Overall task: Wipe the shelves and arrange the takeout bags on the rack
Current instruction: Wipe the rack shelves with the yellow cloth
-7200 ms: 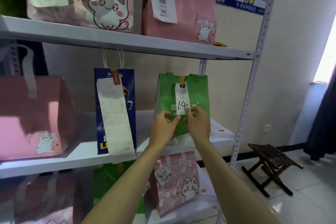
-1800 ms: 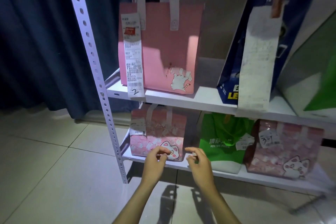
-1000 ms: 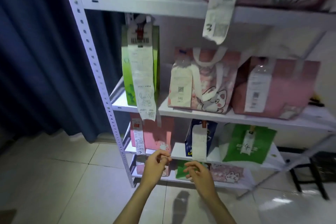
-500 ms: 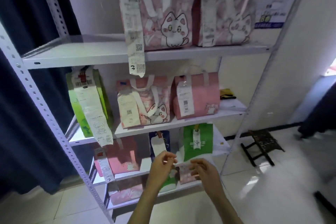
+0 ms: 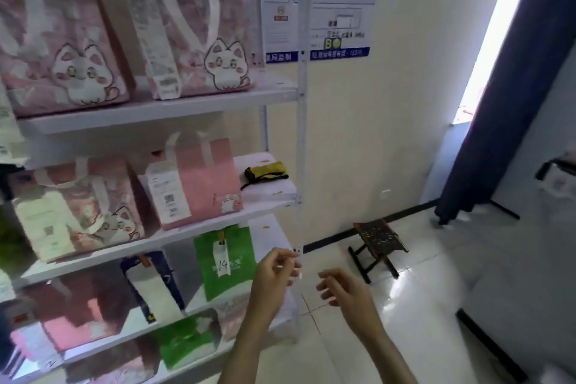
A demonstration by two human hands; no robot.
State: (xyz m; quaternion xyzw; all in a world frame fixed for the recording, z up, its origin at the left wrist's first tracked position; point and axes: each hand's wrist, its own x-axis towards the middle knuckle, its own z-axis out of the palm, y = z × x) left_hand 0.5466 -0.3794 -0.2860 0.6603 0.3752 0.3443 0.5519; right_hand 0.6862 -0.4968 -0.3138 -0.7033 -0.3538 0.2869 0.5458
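While both hands hang free in front of the rack (image 5: 300, 121), nothing is being handled: the left hand (image 5: 274, 274) has loosely curled fingers holding nothing I can make out, and the right hand (image 5: 341, 291) is relaxed and empty. Takeout bags fill the shelves: pink cat bags (image 5: 202, 37) up top, a plain pink bag (image 5: 199, 184) below, a green bag (image 5: 224, 259) marked 14 under that. A yellow cloth (image 5: 265, 172) lies at the right end of the second shelf, near the post.

Risk, as I judge it: long receipts dangle off the bag fronts; a reach for the cloth could snag one and tip a bag.

Against half a second ago, the view has swung right, and the hands have parted, fingertips no longer together.
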